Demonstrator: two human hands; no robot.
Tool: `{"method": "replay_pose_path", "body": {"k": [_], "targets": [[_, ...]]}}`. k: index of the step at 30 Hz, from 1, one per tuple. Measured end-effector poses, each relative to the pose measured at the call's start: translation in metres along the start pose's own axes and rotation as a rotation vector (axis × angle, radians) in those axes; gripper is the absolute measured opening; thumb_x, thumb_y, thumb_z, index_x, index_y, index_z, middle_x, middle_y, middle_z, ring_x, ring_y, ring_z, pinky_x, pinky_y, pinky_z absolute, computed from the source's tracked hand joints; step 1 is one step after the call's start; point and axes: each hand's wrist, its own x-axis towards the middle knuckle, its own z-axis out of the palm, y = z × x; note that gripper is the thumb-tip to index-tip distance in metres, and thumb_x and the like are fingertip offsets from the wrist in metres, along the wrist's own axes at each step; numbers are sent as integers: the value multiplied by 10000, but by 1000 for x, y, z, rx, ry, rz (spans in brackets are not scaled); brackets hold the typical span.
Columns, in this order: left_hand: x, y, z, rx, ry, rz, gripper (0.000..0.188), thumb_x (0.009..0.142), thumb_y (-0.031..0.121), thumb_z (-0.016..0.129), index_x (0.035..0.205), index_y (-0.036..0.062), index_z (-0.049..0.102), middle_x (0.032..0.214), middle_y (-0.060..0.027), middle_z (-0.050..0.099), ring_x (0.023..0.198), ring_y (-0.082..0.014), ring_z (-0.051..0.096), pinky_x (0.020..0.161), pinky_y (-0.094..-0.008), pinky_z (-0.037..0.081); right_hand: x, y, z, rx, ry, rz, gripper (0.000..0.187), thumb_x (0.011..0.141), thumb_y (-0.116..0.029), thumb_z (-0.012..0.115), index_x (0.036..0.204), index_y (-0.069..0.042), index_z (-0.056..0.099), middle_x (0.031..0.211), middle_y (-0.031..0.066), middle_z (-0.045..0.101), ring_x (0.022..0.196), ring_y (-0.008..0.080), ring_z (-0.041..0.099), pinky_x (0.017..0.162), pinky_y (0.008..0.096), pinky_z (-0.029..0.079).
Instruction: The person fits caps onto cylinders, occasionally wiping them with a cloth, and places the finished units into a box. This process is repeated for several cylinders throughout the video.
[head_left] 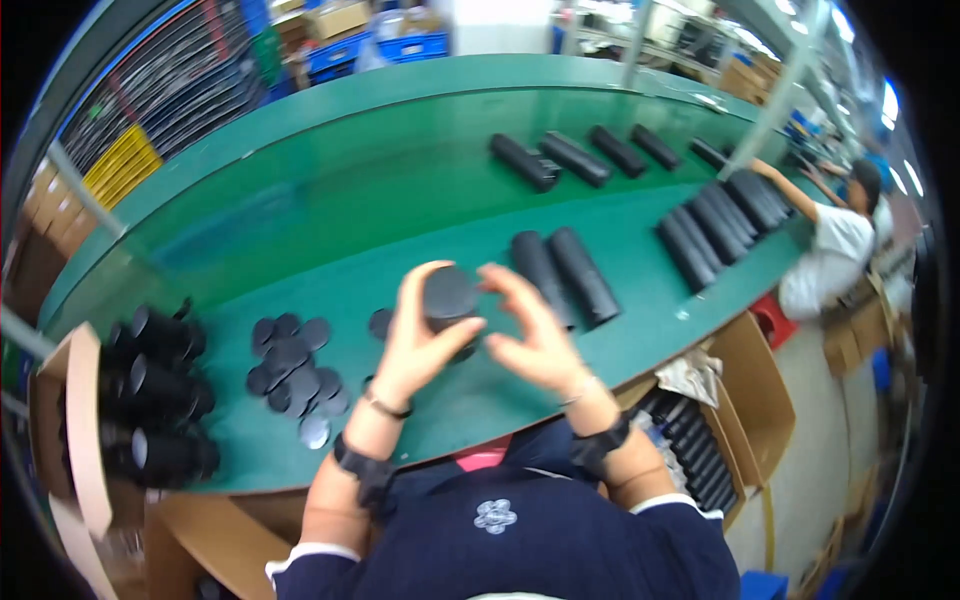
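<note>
My left hand [413,338] is wrapped round a black cylinder [450,294], its flat round end turned up toward me, over the green bench. Just to its right, my right hand [535,340] has its fingers apart, close to the cylinder but holding nothing. Left of my hands lies a loose pile of flat black discs [290,365]; one disc [380,322] sits apart, partly behind my left hand. Two long black tubes [580,275] lie side by side beyond my right hand.
A carton [88,430] with several black cylindrical parts [175,395] stands at the left. More black tubes [575,160] lie along the back and right of the bench [350,260]. An open carton of tubes [740,400] is at the lower right. A co-worker [845,240] reaches in at the far right.
</note>
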Motion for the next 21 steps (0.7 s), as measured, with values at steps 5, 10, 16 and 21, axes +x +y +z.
{"method": "replay_pose_path", "body": {"k": [5, 10, 16, 21], "targets": [[6, -20, 12, -54, -207, -24, 753, 754, 181, 801, 1343, 50, 350, 1234, -116, 500, 1162, -209, 518, 959, -352, 455, 15, -6, -11, -34, -22, -108, 834, 708, -185, 828, 1417, -23, 421, 1356, 124, 443, 1278, 232, 429, 1076, 355, 335], [4, -30, -2, 26, -210, 74, 724, 791, 249, 769, 1344, 49, 346, 1237, -114, 509, 1162, -213, 523, 965, -361, 453, 22, -13, 5, 7, 20, -61, 743, 668, -123, 844, 1321, 10, 516, 1218, 84, 483, 1180, 197, 497, 986, 306, 428], [8, -17, 0, 43, -183, 41, 634, 748, 126, 734, 1278, 51, 395, 1199, -163, 519, 1145, -306, 535, 957, -403, 445, 22, -14, 13, 72, 93, 2, 650, 668, -46, 810, 1266, 9, 562, 1080, 51, 498, 1085, 173, 532, 934, 298, 462], [2, -24, 1, -32, -190, 40, 661, 719, 79, 743, 1282, 58, 397, 1241, -152, 489, 1174, -290, 512, 975, -391, 432, 12, -7, 6, 156, -26, -97, 722, 688, 10, 759, 1354, 33, 479, 1233, 87, 432, 1199, 201, 464, 1011, 339, 414]]}}
